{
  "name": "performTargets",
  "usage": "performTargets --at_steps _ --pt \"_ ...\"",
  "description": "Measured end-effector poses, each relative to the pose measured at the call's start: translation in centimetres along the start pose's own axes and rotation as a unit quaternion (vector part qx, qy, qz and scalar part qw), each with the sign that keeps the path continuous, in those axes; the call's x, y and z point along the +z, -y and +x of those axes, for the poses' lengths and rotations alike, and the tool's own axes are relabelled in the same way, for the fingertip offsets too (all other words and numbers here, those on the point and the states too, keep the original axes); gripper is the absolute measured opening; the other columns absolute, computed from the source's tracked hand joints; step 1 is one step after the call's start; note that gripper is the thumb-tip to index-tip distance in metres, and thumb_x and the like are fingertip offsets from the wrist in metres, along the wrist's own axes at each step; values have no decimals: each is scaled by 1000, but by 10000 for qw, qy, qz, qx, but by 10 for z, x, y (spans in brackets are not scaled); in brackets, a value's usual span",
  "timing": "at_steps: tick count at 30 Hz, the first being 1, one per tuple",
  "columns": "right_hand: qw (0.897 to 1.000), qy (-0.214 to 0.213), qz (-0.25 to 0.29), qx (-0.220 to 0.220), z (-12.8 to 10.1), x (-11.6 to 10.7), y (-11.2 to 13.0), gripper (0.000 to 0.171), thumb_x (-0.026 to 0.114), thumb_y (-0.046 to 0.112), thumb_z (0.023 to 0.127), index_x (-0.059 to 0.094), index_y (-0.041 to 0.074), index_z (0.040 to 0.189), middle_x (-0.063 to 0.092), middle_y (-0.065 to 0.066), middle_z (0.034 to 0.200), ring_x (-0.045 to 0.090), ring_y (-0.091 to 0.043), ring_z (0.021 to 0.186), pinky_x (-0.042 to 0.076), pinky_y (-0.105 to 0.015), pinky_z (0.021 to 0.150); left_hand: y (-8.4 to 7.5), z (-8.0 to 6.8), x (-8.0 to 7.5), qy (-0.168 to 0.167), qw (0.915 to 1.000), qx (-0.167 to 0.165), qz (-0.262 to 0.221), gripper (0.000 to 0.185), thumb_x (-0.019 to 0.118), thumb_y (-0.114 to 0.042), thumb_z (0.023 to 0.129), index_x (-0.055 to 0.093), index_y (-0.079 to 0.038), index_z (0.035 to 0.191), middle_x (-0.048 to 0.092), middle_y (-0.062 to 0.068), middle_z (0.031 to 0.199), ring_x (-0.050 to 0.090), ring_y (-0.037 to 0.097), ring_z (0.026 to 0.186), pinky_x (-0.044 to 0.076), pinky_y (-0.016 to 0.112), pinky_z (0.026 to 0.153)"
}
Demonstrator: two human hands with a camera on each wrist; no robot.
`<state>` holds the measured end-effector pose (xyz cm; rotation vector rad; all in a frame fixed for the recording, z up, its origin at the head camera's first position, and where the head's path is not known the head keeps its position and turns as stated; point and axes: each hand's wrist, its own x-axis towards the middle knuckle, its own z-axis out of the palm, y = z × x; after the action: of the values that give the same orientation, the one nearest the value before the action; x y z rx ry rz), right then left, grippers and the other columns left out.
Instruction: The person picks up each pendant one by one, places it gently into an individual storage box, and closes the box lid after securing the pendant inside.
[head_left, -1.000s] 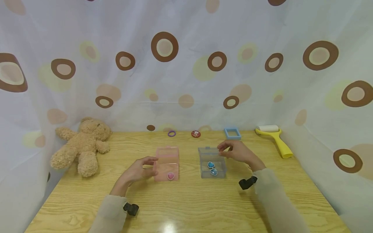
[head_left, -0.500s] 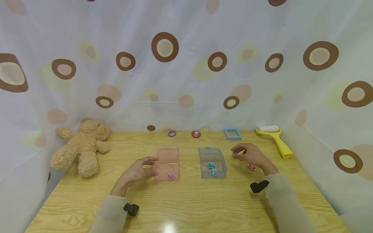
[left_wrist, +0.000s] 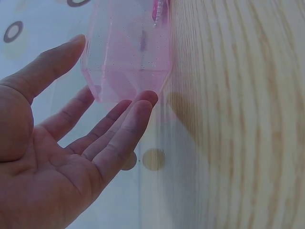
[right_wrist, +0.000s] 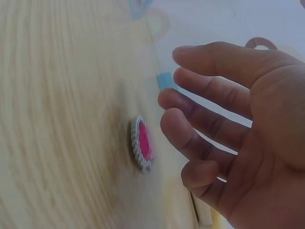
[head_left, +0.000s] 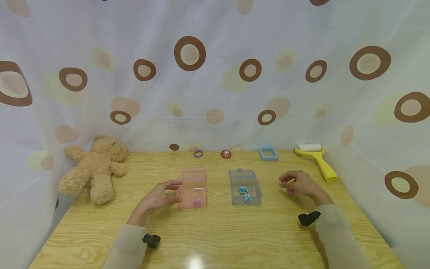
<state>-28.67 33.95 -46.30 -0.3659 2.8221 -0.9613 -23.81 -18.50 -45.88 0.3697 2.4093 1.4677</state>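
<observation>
My left hand point(head_left: 163, 195) is at the left side of an open pink clear box point(head_left: 192, 195), its relaxed fingertips right at the wall in the left wrist view. A pink heart-shaped gem point(head_left: 197, 202) lies in that box. To the right, an open grey-blue clear box point(head_left: 252, 202) holds two blue gems point(head_left: 243, 189) with pale rims. My right hand point(head_left: 300, 182) hovers with loosely bent fingers and nothing between them. Close below it, a deep pink gem point(right_wrist: 144, 140) with a silvery beaded rim lies on the table, partly hidden by the hand in the head view.
Along the back of the wooden table point(head_left: 215, 235) lie a purple ring point(head_left: 198, 151), a red round piece point(head_left: 226, 154) and a light blue square frame point(head_left: 268, 158). A yellow-handled roller point(head_left: 323, 164) is at the back right. A teddy bear point(head_left: 93, 168) lies at the left.
My right hand has moved right and toward me, from beside the grey-blue box to over the deep pink gem, which has come into sight. The left hand has stayed at the pink box.
</observation>
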Motion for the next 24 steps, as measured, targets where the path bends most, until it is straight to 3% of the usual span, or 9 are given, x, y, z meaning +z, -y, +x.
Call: performTargets --at_steps 5,13,24 --pt "9996 133 207 133 -8 -1 -10 29 67 22 96 69 2 117 70 -13 107 67 -17 82 55 -31 69 1 0 0 -16 10000 21 12 55 67 -12 96 47 -3 147 47 29 143 62 38 119 57 39 87" --pt "9988 208 206 399 -18 -4 -17 35 73 24 92 68 2 118 69 -14 111 66 -17 89 53 -32 73 0 0 -1 -12 10000 35 32 55 67 -13 96 47 -4 147 47 29 143 60 40 121 57 41 88" --pt "9986 172 -308 383 -17 -3 -33 36 82 25 81 72 8 111 71 -6 101 60 -17 89 48 -31 73 0 0 -1 -11 10000 -47 44 56 68 -13 95 47 -6 147 48 27 143 58 41 124 57 42 89"
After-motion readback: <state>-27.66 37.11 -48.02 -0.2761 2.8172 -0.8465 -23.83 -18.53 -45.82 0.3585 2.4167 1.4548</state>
